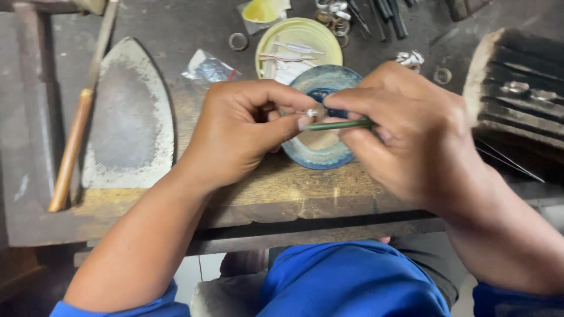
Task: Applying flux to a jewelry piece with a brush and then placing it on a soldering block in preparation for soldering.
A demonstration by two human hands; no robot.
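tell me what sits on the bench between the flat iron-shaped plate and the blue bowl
In the head view, the left hand fills most of that stretch, over bare worn wood of the bench; behind it lies a crumpled clear plastic bag.

A worn wooden bench (282, 194) filled most of the frame, its top dark, stained and scratched, its front edge paler and chipped. A darker plank (305, 238) ran beneath that edge. At the lower left of the frame a patch of pale tiled floor (197, 270) showed below the bench. Soft, even light lay across the wood, casting only faint shadows.
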